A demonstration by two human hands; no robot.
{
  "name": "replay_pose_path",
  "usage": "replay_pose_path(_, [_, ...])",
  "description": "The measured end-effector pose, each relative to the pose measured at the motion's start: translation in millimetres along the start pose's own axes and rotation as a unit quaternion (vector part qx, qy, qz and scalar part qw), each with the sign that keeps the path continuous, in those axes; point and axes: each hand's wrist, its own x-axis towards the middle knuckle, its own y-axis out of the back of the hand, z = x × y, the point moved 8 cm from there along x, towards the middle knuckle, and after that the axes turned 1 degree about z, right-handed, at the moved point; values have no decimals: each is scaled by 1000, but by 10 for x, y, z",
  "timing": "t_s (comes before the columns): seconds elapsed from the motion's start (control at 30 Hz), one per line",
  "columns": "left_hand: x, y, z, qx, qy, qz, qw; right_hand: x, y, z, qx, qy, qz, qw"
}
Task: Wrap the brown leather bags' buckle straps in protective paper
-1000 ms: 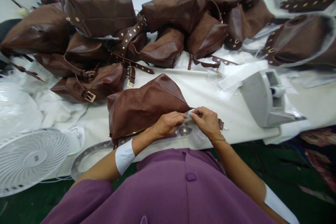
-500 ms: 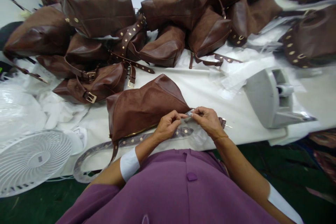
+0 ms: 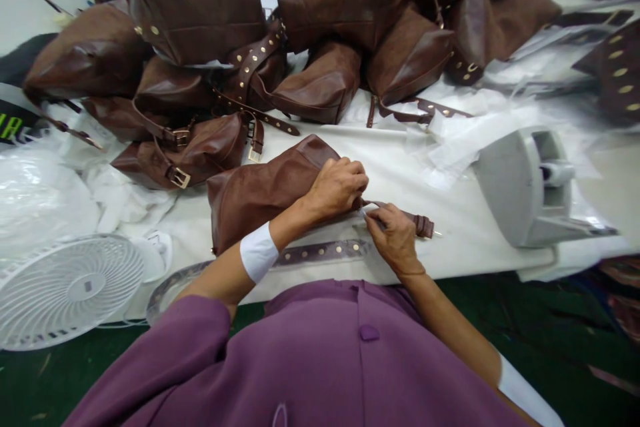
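Observation:
A brown bag lies on its side on the white-covered table. Over the bag's right end is my left hand, its fingers bent and closed; what they grip is hidden. My right hand pinches a small pale piece beside the bag's right corner. A brown strap with a buckle end runs out to the right, behind my right hand. In front of the bag, a studded strap in clear wrapping lies along the table.
Several brown bags are heaped across the back. A white fan stands at the left, by clear plastic. At the right sits a grey tape dispenser, with thin white wrapping behind it.
My left hand has moved up and over the bag's right end, away from the small pale piece. My right hand still pinches that piece. The whole view has shifted slightly.

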Motion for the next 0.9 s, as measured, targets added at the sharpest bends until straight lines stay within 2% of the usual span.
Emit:
replay_pose_path(0.2, [496,-316,89,-111,-116,-120,980,-77,50,-129,-186,51,23,981])
replay_pose_path(0.3, [641,-478,161,-124,-140,-204,961,-114,66,-191,-217,99,38,970])
replay_pose_path(0.43, [773,-695,327,-130,-168,-326,921,-129,25,-276,-237,167,15,957])
replay_pose_path(0.57, [847,-858,477,-124,-164,-436,876,-95,37,-342,-288,148,-8,946])
replay_pose_path(0.63, [914,-923,484,-137,-100,-464,869,-91,48,-382,-305,135,-16,943])
replay_pose_path(0.7, [1063,-961,400,-189,48,-416,889,-97,45,-406,-308,129,-25,942])
replay_pose_path(0.77, [1172,-989,278,-275,220,-305,885,-108,24,-407,-304,127,-40,943])
replay_pose_path(0.83, [1204,-1053,232,-370,329,-196,846,-113,16,-393,-314,122,-51,940])
replay_pose_path(0.9, [1224,-1132,245,-438,365,-134,811,-106,44,-385,-336,110,-52,934])
